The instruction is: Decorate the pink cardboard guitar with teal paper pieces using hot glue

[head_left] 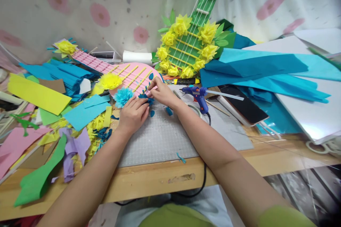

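A pink paper guitar [117, 68] with yellow strips lies on the table, bearing a yellow paper flower [111, 81] and a light blue paper flower [124, 96]. Beside these sits a dark blue paper flower [150, 101], partly hidden by my hands. My left hand [134, 112] is closed against its near side, fingers together and tips pressed on it. Over its right side, my right hand [163, 94] bends its index finger and thumb in a pinch; what is between them is too small to make out. Loose dark blue petals [169, 111] lie close by.
A blue glue gun [198, 95] lies right of my hands on the grey cutting mat [160, 142], near a phone [243, 104]. A green paper guitar [186, 48] stands behind. Paper scraps [39, 95] crowd the left; blue sheets [261, 67] lie right.
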{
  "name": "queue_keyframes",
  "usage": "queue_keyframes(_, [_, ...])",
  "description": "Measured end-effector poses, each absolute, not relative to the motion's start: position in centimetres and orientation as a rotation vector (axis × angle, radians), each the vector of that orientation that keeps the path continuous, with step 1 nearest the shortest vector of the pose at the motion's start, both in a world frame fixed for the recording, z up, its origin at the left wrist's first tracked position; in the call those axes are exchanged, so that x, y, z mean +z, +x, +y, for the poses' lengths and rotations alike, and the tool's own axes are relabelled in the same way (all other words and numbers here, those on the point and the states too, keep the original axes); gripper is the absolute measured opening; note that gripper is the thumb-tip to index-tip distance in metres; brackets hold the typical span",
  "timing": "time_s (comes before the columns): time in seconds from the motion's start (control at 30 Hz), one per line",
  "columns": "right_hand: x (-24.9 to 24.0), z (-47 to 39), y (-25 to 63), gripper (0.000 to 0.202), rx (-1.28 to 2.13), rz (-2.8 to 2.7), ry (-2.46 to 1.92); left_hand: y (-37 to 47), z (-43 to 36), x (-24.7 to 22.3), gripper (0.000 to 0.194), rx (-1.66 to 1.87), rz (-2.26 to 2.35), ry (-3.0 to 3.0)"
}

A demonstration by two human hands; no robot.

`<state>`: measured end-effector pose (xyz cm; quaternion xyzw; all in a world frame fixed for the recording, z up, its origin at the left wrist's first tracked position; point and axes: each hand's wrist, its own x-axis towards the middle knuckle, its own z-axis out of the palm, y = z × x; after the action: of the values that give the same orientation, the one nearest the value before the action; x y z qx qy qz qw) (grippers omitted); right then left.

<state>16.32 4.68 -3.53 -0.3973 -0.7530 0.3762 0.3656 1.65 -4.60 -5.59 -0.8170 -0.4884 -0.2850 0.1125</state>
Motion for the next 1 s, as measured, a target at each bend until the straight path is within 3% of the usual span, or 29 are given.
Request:
queue_keyframes(0.33, [-1.9,4.1,19.3,0.015,0.809,-1.942,-1.08,1.9,-6.1,-5.0,0.034,-1.12,-1.575,-1.975])
queue_keyframes(0.47, [-2.1,3.0,21.4,0.014,0.877,-1.969,-1.027,3.2,-6.9,-4.5,0.02,-1.008,-1.73,-2.077])
queue_keyframes(0.7, [-2.7,-0.2,25.5,0.015,0.785,-2.139,-1.108,5.4,-8.2,-5.1,0.02,-0.614,-2.148,-2.161])
queue_keyframes(0.87, [-2.4,-1.6,28.6,0.018,0.749,-2.315,-1.271,5.9,-7.9,-5.9,0.024,-0.595,-2.253,-2.035])
queue_keyframes(1.0, [-2.1,-2.2,30.8,0.021,0.908,-2.333,-1.261,6.9,-7.4,-5.8,0.023,-0.643,-2.422,-1.972])
